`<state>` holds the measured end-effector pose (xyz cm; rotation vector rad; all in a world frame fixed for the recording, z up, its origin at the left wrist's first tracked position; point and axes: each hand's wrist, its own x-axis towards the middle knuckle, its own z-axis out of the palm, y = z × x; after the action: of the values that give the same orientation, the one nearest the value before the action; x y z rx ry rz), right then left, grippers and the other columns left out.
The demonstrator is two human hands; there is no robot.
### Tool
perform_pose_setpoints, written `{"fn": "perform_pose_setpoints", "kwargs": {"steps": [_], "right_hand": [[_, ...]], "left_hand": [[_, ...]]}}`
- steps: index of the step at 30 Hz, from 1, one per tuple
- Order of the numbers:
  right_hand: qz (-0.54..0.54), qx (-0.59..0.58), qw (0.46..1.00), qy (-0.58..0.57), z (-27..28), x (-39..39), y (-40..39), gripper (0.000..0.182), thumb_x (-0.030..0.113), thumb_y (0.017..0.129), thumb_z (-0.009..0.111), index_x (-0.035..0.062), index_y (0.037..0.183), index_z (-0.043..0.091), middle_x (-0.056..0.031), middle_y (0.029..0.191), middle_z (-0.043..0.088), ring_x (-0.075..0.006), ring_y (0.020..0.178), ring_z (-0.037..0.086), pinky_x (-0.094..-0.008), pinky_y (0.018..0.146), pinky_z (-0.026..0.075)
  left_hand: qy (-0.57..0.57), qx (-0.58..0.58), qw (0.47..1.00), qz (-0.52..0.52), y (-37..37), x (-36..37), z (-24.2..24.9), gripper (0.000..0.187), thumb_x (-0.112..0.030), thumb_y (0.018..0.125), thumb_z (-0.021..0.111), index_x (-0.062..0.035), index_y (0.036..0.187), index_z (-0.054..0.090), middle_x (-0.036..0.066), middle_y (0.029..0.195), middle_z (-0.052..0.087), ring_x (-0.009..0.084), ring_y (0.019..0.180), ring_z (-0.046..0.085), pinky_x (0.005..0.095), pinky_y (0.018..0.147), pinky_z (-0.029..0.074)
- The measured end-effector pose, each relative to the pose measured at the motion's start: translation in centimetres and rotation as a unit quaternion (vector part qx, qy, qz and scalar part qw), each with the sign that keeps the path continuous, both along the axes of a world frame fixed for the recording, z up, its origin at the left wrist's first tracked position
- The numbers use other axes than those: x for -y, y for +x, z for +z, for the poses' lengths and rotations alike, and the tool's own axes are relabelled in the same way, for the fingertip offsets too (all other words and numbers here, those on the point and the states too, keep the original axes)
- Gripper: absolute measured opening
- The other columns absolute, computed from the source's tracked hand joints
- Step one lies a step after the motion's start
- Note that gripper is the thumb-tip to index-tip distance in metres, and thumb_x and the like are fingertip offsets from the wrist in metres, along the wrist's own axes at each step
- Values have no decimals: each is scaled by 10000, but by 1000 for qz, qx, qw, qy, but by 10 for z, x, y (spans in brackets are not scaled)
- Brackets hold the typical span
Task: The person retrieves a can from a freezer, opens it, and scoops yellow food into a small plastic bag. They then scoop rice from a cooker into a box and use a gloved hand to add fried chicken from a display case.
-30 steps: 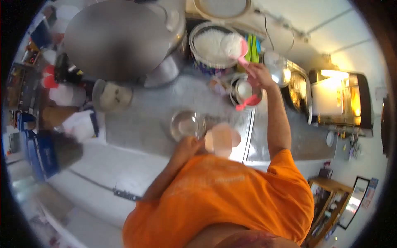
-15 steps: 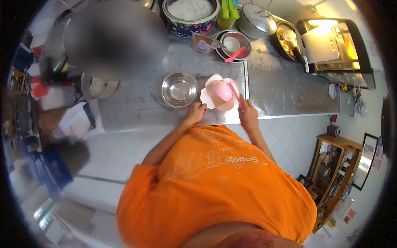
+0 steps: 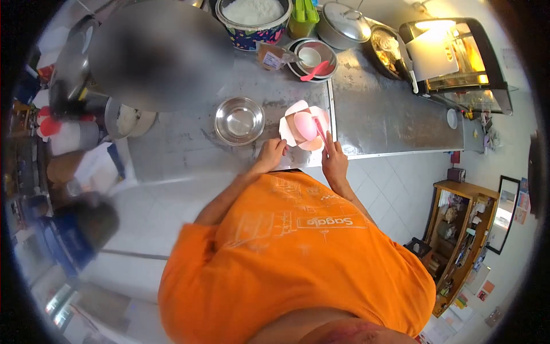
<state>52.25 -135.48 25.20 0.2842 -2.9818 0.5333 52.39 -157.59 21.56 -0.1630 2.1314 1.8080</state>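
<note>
HEAD VIEW (sole view).

1. R hand (image 3: 334, 160), ctr of frame: closed round handle of pink scoop (image 3: 305, 126).
2. Scoop: ctr, over paper carton (image 3: 287, 131), rounded underside up.
3. Carton: ctr, flaps spread, on metal table (image 3: 389, 109) near its front edge.
4. L hand (image 3: 270, 155), left of R hand: fingers curled at carton's lower-left edge; pinching or merely touching, can't tell.
5. Clear-looking bowl (image 3: 239, 121): left of carton, apart from it.

CHANGES. 1 s ago: scoop w/ white load over patterned pot (image 3: 260, 39), top ctr. Now: scoop turned over at carton. Vs. 0.5 s ago: scoop & carton hold approx. same relation; whole scene sits slightly higher & further left in frame. Meaning (judgement): work has shifted from pot to carton; load prob. out of scoop or coming out, unconfirmed.

SURROUNDS. Upper ctr, right of pot: stacked bowls (image 3: 326, 50) w/ red spoon (image 3: 315, 71); brown packet (image 3: 268, 56) just left of stack. Upper right: pan (image 3: 381, 49), lit oven (image 3: 498, 86).

HIDDEN / UNCLEAR. Carton's contents: under scoop, n/v. Scoop's hollow side: faces down, n/v. L fingertips: partly hidden at carton edge. Upper left: large grey blur, all behind it lost. Pot: rim cut by top of frame. Far-left items: smeared, mostly unidentifiable. Corners: black, lens edge.
</note>
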Motion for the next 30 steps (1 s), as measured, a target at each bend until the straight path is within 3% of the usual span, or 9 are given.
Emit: {"fn": "perform_pose_setpoints", "kwargs": {"steps": [6,8,10,12,16,19,22,28,30], "right_hand": [[5,-37,998,-57,25,-2,-20,454,65,805,555,102,1254,498,-168,832,596,-375,648,598,-455,586,488],[-28,106,989,-100,49,-5,-33,389,75,800,567,69,1188,546,-204,821,626,-402,726,615,-463,645,489],[-15,116,990,-82,66,-1,-47,302,103,810,544,49,1106,576,-229,796,629,-424,774,615,-476,651,493],[39,195,977,71,81,8,-56,226,124,821,504,30,1012,580,-221,809,632,-415,754,623,-482,652,505],[74,154,976,133,26,27,-61,145,112,785,508,40,858,610,-256,785,631,-445,696,612,-484,636,520],[127,241,955,121,10,16,-80,168,142,778,524,60,883,628,-218,806,645,-417,714,621,-490,661,512],[147,284,937,144,62,22,-94,179,158,776,533,86,897,644,-166,827,660,-374,748,635,-484,692,507],[135,148,952,231,39,31,-79,248,107,782,530,92,1026,572,-153,849,641,-336,698,648,-436,619,527],[127,124,959,221,47,36,-75,345,93,787,523,108,1132,519,-146,853,631,-335,680,645,-433,605,527]], "left_hand": [[18,18,1000,13,-1,0,-18,314,-254,891,538,36,839,647,113,710,642,200,669,619,323,659,478],[11,1,1000,15,-1,-3,-20,304,-265,850,601,29,923,632,121,804,645,212,761,624,329,711,480],[3,-17,1000,14,-1,-3,-21,360,-276,810,665,21,1007,616,130,899,649,224,854,629,334,763,482],[-149,-272,951,1,-2,-3,-22,634,-301,695,775,-3,1188,511,145,1131,583,253,1051,567,355,870,454],[-81,-153,984,51,-11,-26,-95,860,-354,581,820,-52,1279,419,141,1190,526,332,1123,495,423,1005,325],[-122,-159,978,54,-22,-31,-97,849,-348,583,820,-56,1274,423,142,1197,520,333,1124,495,424,1000,335],[-169,-157,971,59,-25,-33,-99,837,-341,585,819,-61,1269,427,144,1204,515,335,1124,496,425,995,345],[-253,-160,953,53,-30,-33,-92,819,-331,588,818,-69,1261,433,146,1216,506,338,1125,497,426,986,361],[-164,-129,970,121,-36,-31,-73,758,-321,601,814,-94,1233,462,136,1175,537,323,1115,507,423,956,387]]}}
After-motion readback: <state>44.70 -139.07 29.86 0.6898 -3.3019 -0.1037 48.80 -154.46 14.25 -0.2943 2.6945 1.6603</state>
